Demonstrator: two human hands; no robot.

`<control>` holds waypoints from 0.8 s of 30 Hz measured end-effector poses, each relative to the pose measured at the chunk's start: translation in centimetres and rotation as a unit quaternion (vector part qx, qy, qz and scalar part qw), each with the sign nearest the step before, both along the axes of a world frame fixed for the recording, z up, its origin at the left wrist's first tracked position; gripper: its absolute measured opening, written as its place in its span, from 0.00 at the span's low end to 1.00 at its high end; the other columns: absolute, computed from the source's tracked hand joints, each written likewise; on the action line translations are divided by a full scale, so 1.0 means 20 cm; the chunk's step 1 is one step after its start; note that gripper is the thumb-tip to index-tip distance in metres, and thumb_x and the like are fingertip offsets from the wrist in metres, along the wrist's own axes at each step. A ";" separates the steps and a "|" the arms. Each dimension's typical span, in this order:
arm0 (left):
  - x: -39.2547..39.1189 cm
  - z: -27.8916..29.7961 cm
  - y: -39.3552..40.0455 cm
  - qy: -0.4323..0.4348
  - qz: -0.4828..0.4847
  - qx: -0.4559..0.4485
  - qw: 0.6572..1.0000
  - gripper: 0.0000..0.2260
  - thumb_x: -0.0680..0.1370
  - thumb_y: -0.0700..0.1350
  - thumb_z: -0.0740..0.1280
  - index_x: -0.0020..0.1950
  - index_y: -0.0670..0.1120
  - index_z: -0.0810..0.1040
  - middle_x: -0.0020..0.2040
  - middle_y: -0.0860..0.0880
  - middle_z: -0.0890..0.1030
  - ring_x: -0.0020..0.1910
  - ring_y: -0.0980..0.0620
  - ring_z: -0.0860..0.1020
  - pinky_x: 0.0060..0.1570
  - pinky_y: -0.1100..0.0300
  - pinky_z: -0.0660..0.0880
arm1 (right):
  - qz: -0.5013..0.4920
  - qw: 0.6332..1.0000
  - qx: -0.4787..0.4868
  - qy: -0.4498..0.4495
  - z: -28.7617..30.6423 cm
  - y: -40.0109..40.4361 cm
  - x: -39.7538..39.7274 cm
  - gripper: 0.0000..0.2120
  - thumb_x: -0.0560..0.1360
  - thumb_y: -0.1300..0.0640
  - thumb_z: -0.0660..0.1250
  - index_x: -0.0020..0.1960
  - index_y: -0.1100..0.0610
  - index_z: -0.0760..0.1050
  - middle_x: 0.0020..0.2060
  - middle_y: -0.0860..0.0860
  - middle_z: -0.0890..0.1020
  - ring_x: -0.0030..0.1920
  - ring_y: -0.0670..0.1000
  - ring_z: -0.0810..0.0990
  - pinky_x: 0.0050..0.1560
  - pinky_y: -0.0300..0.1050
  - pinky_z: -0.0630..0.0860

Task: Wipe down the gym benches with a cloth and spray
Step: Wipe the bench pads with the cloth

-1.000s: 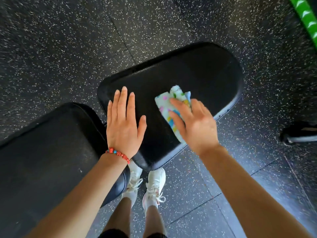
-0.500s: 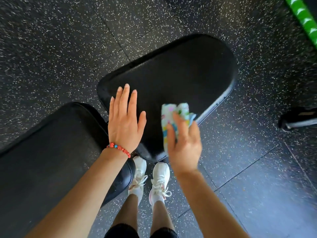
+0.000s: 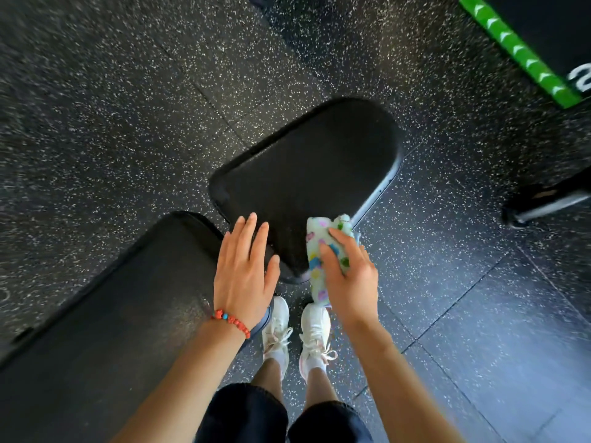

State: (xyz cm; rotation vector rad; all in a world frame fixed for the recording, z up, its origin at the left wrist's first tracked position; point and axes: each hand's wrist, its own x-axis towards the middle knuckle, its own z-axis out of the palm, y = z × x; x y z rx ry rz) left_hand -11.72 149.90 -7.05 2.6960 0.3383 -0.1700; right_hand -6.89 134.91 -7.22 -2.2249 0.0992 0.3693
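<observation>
With the left hand (image 3: 243,270) flat and open at the bench (image 3: 313,174) pad's near end, the right hand (image 3: 350,276) grip holds the cloth (image 3: 319,247) at its near corner, best pressed flat, overlapping each pass.

Two bench pads stand on the floor (image 3: 96,91): the seat pad (image 3: 307,174) ahead, the back pad (image 3: 105,308) left and nearer. The cloth (image 3: 323,247) sits at the seat pad's near right edge, shoes (image 3: 297,334) below it.
</observation>
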 end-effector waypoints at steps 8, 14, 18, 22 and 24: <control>0.01 0.38 -0.05 -0.021 -0.031 -0.009 0.999 0.23 0.76 0.47 0.55 0.63 0.34 0.73 0.67 0.34 0.71 0.66 0.34 0.69 0.62 0.37 0.67 | -0.107 0.993 0.049 0.028 0.35 -0.17 -0.10 0.10 0.74 0.49 0.65 0.55 0.42 0.75 0.46 0.51 0.82 0.43 0.51 0.81 0.45 0.54 0.79; 0.07 0.65 -0.13 -0.041 -0.054 -0.001 0.998 0.23 0.77 0.48 0.55 0.63 0.35 0.74 0.67 0.35 0.71 0.66 0.35 0.69 0.62 0.37 0.66 | -0.229 0.970 0.080 0.011 0.59 -0.39 -0.13 0.12 0.72 0.51 0.69 0.53 0.38 0.75 0.40 0.47 0.83 0.35 0.45 0.82 0.37 0.47 0.81; 0.12 0.81 -0.23 -0.038 -0.096 0.010 0.995 0.23 0.76 0.48 0.54 0.63 0.35 0.74 0.66 0.35 0.72 0.65 0.35 0.70 0.62 0.37 0.66 | -0.266 0.960 0.085 -0.013 0.76 -0.54 -0.11 0.13 0.71 0.58 0.71 0.53 0.46 0.77 0.36 0.38 0.79 0.27 0.32 0.76 0.25 0.24 0.69; 0.19 0.95 -0.36 -0.032 -0.133 0.023 0.990 0.23 0.77 0.49 0.53 0.63 0.36 0.74 0.66 0.36 0.72 0.66 0.36 0.70 0.62 0.38 0.66 | -0.292 0.951 0.098 -0.016 0.92 -0.71 -0.09 0.14 0.70 0.60 0.71 0.54 0.49 0.76 0.35 0.39 0.78 0.27 0.31 0.75 0.22 0.23 0.67; 0.23 1.01 -0.44 -0.032 -0.142 0.027 0.989 0.23 0.77 0.49 0.53 0.63 0.36 0.74 0.66 0.36 0.72 0.65 0.36 0.70 0.62 0.39 0.65 | -0.296 0.948 0.114 -0.016 0.98 -0.80 -0.07 0.14 0.71 0.60 0.71 0.54 0.49 0.76 0.37 0.39 0.78 0.30 0.30 0.77 0.23 0.23 0.68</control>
